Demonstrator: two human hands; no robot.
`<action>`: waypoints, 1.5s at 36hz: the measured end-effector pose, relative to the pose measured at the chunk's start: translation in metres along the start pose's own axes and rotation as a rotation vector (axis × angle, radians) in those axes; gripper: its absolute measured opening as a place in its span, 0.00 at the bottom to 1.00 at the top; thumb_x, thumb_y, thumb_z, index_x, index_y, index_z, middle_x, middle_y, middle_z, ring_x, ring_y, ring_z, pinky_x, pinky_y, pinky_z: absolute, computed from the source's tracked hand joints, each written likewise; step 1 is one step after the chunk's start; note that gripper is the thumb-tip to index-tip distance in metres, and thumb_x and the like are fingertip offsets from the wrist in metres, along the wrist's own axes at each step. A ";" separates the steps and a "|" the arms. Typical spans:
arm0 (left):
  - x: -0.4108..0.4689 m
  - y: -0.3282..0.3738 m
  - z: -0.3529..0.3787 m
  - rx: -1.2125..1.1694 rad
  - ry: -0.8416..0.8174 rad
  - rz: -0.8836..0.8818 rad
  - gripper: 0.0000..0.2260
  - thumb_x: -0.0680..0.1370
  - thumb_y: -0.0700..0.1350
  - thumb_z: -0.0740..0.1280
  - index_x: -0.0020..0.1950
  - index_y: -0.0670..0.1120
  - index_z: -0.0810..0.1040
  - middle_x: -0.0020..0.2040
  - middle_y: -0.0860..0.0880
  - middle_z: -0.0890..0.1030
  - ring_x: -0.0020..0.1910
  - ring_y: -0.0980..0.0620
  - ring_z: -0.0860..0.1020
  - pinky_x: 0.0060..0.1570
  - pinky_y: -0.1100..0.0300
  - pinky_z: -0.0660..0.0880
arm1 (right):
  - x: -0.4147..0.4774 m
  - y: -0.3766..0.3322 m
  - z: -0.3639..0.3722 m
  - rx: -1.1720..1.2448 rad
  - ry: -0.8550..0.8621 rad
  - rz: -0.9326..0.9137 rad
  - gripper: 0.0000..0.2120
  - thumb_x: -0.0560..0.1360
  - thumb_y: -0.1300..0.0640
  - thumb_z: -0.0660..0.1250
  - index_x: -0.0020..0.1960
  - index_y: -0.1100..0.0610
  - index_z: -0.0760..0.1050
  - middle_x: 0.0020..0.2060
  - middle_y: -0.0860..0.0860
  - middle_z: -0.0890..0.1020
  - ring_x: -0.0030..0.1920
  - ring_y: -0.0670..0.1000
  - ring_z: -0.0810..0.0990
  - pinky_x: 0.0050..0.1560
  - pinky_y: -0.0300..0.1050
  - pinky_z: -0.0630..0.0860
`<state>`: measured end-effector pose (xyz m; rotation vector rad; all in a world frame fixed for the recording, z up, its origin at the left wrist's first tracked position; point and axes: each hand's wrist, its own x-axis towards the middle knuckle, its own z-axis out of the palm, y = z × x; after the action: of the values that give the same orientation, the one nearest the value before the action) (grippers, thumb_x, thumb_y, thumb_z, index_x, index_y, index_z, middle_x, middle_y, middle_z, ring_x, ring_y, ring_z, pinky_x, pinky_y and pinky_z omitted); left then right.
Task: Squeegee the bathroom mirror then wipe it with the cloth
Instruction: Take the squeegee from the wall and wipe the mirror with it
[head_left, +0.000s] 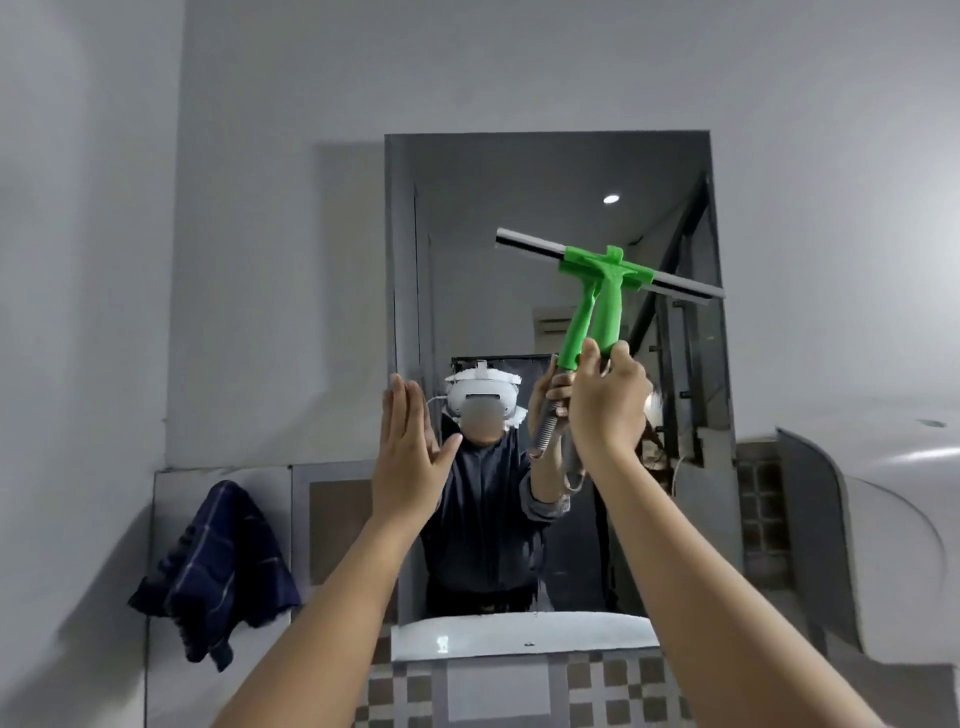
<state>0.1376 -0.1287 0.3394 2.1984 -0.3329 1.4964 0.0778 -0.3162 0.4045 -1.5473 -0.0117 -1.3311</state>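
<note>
Right grip (608, 402) around squeegee (605, 283) handle

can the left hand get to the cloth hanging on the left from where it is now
Probably yes. The left hand is open and empty, and the cloth hangs in the open below it with nothing between them.

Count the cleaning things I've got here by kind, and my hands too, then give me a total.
Squeegee: 1, green, gripped by the right hand
Cloth: 1, dark blue checked, hanging left of the mirror
Hands: 2, the left hand open and flat
Total: 4
</note>
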 end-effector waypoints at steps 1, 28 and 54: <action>-0.001 0.001 -0.001 -0.019 0.013 0.005 0.37 0.77 0.53 0.63 0.75 0.44 0.43 0.76 0.49 0.41 0.74 0.54 0.38 0.64 0.76 0.31 | -0.004 -0.004 0.004 0.012 0.000 0.007 0.15 0.79 0.48 0.56 0.45 0.60 0.69 0.37 0.55 0.77 0.38 0.57 0.77 0.34 0.49 0.71; -0.035 0.001 -0.011 -0.036 -0.082 0.074 0.36 0.78 0.50 0.63 0.75 0.45 0.42 0.75 0.51 0.38 0.74 0.55 0.38 0.56 0.85 0.35 | -0.037 -0.024 0.027 -0.309 -0.335 -0.385 0.17 0.80 0.49 0.54 0.60 0.60 0.66 0.43 0.57 0.81 0.43 0.60 0.80 0.38 0.50 0.73; -0.061 -0.003 0.008 -0.015 -0.052 0.050 0.37 0.76 0.50 0.65 0.75 0.45 0.44 0.76 0.49 0.43 0.74 0.53 0.42 0.67 0.59 0.54 | 0.069 0.018 -0.100 -0.745 -0.322 -0.776 0.16 0.79 0.49 0.58 0.63 0.56 0.68 0.42 0.58 0.81 0.36 0.57 0.74 0.36 0.45 0.67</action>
<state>0.1228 -0.1335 0.2802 2.2356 -0.4178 1.4592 0.0438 -0.4317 0.4254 -2.5447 -0.3919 -1.7673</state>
